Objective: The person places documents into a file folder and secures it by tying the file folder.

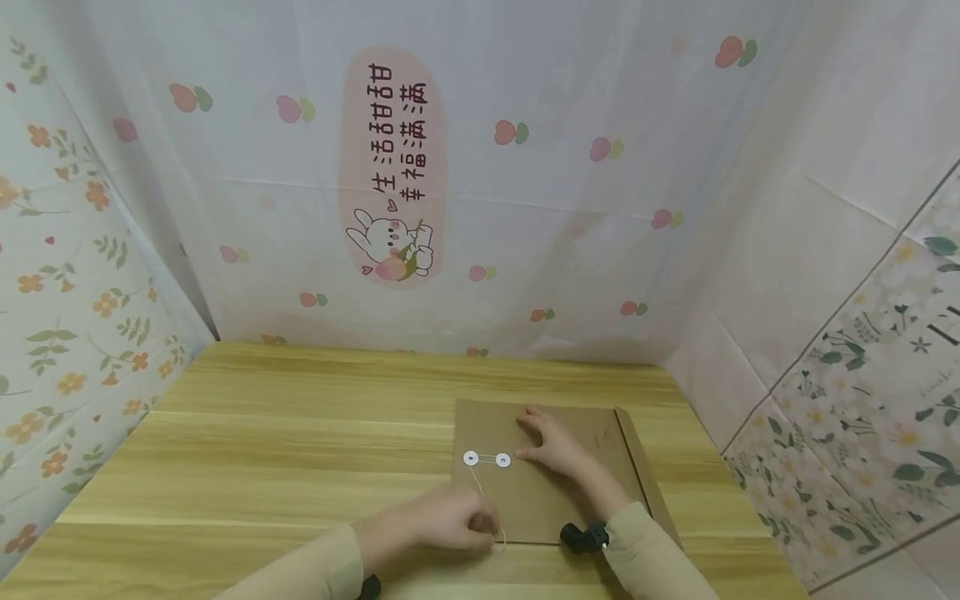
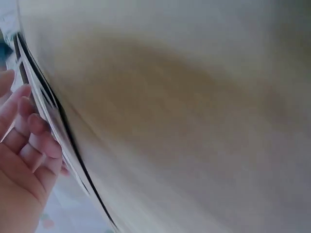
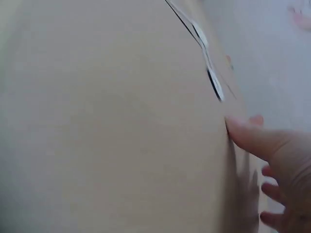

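Note:
A brown kraft-paper document envelope (image 1: 540,508) lies flat on the table, two white round button discs (image 1: 502,460) on it with string running between them. From the left disc a thin string (image 1: 476,479) leads down to my left hand (image 1: 457,521), which pinches it near the envelope's lower left edge; a loose end shows beyond the fingers. Curled fingers of this hand (image 2: 29,155) appear at the side of the left wrist view. My right hand (image 1: 558,446) rests on the envelope with fingers spread, its thumb (image 3: 248,136) close to the right disc.
The wood-grain table (image 1: 262,442) extends left of and behind the envelope. At its back hangs a printed white curtain (image 1: 540,208), with floral cloths at both sides. A folded flap strip (image 1: 648,475) runs along the envelope's right side. A black wrist device (image 1: 585,537) sits at the right cuff.

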`<state>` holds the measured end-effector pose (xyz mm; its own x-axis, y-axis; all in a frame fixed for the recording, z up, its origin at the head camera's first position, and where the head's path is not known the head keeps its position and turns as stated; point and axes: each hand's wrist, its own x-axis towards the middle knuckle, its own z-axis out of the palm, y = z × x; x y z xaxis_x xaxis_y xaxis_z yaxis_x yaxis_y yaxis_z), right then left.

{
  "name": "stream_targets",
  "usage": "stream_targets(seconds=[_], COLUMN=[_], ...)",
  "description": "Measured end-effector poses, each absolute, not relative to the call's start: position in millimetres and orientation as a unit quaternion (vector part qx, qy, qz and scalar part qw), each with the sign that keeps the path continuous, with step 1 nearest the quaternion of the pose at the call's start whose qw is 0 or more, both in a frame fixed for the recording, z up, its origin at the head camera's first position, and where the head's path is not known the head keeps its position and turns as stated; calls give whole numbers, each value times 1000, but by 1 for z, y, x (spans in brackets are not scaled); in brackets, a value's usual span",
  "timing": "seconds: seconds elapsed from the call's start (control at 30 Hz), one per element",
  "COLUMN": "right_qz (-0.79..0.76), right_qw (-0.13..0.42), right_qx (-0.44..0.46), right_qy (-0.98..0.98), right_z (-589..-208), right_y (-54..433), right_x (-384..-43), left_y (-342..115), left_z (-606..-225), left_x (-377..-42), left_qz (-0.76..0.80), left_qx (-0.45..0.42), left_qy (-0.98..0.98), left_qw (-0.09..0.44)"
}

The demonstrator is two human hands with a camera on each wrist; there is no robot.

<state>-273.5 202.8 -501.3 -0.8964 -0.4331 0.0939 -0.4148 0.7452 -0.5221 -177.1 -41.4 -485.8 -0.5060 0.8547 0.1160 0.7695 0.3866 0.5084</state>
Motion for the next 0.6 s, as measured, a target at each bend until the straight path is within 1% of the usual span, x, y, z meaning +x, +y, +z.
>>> stream_targets(seconds=[0.17,0.23,0.3,0.43,0.5,0.6], right_qz=[-263,-259,-259,-269,-271,-265], right_qw=[-74,-87,-81,-37,-17,6], right_qx=[-206,-194,-192,-205,-210,-214], right_qy=[940,942,943,940,939,940], right_z=[-499,-497,-494,-491,-489,-487], right_y=[192,187,181,170,165,159], right_x=[-249,-236,-222,-196,-185,-171], left_y=[-58,-65,-71,-78,-81,-83], left_z=[-480,-479,-479,-482,-484,-488], left_x=[-191,-198,-204,-216,-220,-225], left_qz=[294,311,312,271,247,221], left_qx=[419,396,373,345,330,309], left_qy=[855,861,871,898,911,924], left_qw=[77,71,64,35,32,46])
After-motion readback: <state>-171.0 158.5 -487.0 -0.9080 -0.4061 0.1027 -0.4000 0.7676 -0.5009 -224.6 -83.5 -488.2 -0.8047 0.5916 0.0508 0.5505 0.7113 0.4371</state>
